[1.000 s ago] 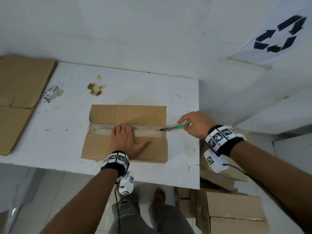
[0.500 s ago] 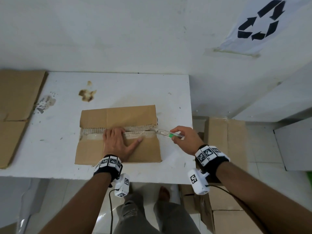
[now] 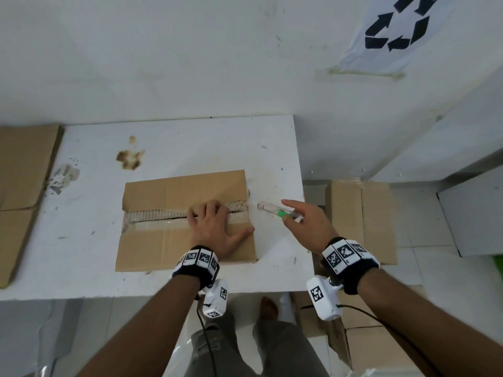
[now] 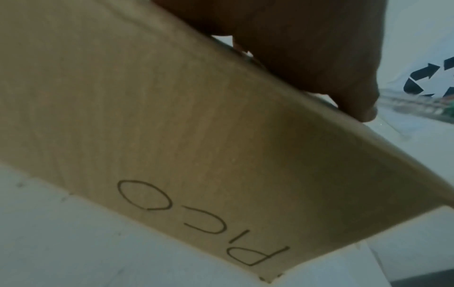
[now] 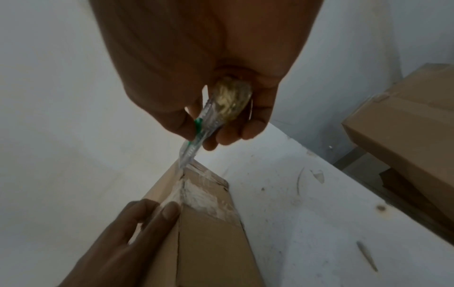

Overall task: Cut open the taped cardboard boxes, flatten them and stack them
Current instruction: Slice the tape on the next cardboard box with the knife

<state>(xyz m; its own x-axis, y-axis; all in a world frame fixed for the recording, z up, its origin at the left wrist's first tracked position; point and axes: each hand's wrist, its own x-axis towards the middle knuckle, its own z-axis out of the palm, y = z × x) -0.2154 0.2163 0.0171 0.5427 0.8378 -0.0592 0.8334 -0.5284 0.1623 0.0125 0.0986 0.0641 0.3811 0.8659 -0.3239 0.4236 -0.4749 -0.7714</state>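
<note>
A brown cardboard box (image 3: 168, 191) lies on the white table (image 3: 190, 142), its taped seam (image 3: 152, 216) torn and split along the middle. My left hand (image 3: 215, 227) lies flat on the seam's right part, fingers straight, thumb spread toward the box's right edge. In the left wrist view the box side (image 4: 196, 155) reads "PICO". My right hand (image 3: 307, 224) holds a clear utility knife with a green slider (image 3: 277, 212) just right of the box, off the cardboard. In the right wrist view the knife (image 5: 203, 128) points at the box end (image 5: 203, 186).
Flattened cardboard (image 3: 19, 186) lies at the table's left end. Several taped boxes (image 3: 362, 213) stand on the floor right of the table and below my right arm. A recycling sign (image 3: 392, 31) hangs on the wall. My legs (image 3: 245, 346) are under the table's near edge.
The knife has drawn rightward out of the seam and clear of the box's right end. The left hand has slid right along the seam. The head view has tilted down.
</note>
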